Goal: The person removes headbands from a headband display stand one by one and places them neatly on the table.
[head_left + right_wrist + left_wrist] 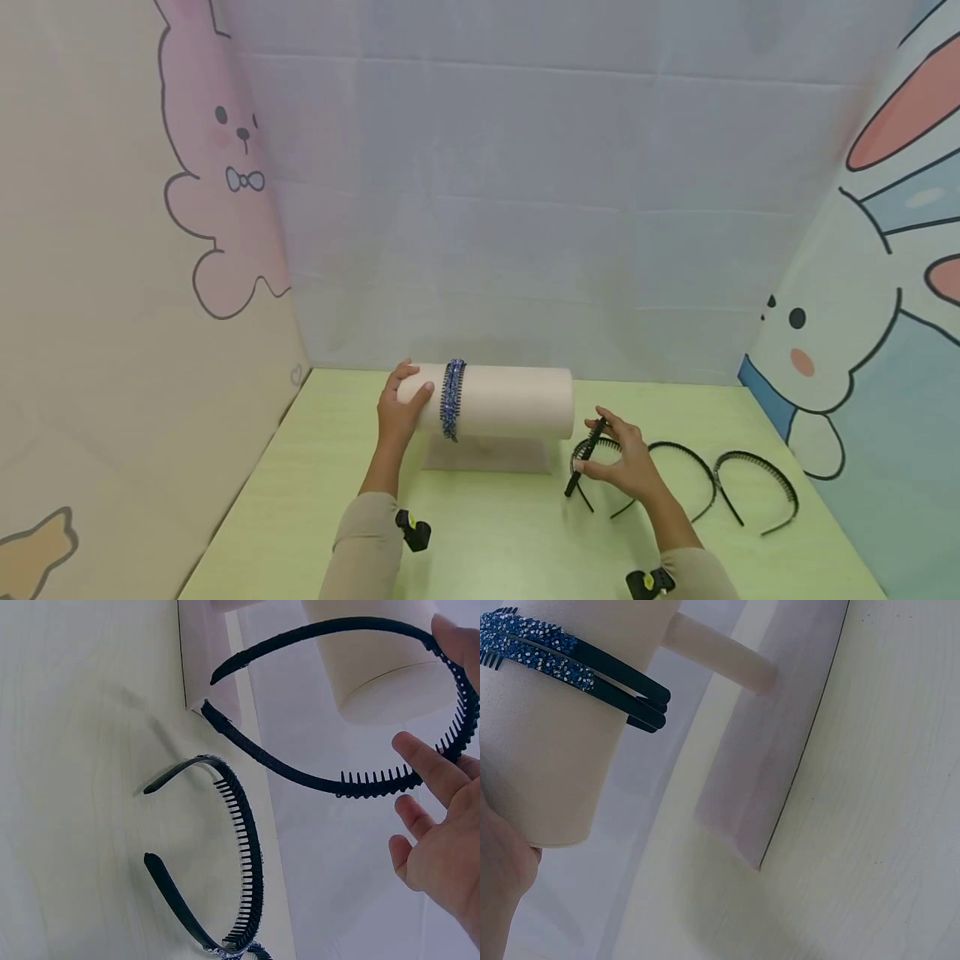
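A cream padded cylinder (pixel 517 402) on a stand with a flat base (pixel 487 455) lies level in front of me. My left hand (pixel 397 410) grips its left end, thumb at the front and fingers over the top. Blue glittery headbands (pixel 452 400) sit side by side round the cylinder near that hand; their dark ends (pixel 641 697) hang below it. My right hand (pixel 628 467) pinches a black toothed headband (pixel 300 778) at its curve, just right of the cylinder. In the right wrist view its two free ends point toward the stand.
Right of the stand, several dark headbands stand in a row on the pale green table (pixel 517 533): a near one (pixel 251 855), a middle one (pixel 701 461) and a far right one (pixel 783 483). Cloth walls (pixel 525 208) with printed rabbits enclose the table's back and sides.
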Available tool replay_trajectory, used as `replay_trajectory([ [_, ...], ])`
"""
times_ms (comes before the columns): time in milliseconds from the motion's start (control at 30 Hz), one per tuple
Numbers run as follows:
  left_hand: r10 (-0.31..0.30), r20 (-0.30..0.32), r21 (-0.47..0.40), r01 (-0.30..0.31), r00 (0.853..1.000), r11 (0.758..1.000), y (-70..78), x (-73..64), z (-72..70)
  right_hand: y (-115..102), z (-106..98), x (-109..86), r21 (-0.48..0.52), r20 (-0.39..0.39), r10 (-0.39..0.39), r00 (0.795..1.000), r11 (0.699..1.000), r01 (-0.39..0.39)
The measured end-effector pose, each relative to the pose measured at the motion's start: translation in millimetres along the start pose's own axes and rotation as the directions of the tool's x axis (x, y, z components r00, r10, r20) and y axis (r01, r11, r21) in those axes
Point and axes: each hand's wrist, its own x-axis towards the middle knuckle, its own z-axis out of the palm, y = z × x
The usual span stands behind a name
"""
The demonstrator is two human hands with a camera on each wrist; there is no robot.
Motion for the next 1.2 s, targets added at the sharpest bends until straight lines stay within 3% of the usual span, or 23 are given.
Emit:
replay_trajectory([
  [333, 0.009, 0.001, 0.007, -0.009, 1.0, 1.0, -1.8, 0.0, 0.1, -9, 2, -2.5, 0.164, 0.056, 0.019, 0.998, 0.986, -0.028],
  [833, 0.02, -0.001, -0.008, -0.02, 1.0, 1.0, -2.1, -0.5, -0.7, -14, 1, -4.7, 0.129, 0.024, -0.099, 0.995, 0.987, 0.095],
  [967, 0.037, 0.002, -0.011, -0.037, 0.999, 0.999, -2.8, 0.2, -0.5, -19, 2, -8.3, 0.178, 0.025, -0.142, 0.99, 0.975, 0.135],
  [1200, 0.042, -0.006, -0.005, -0.042, 0.999, 0.999, -2.2, 0.7, -0.4, -25, 5, -15.1, 0.34, 0.023, -0.194, 0.981, 0.924, 0.175],
])
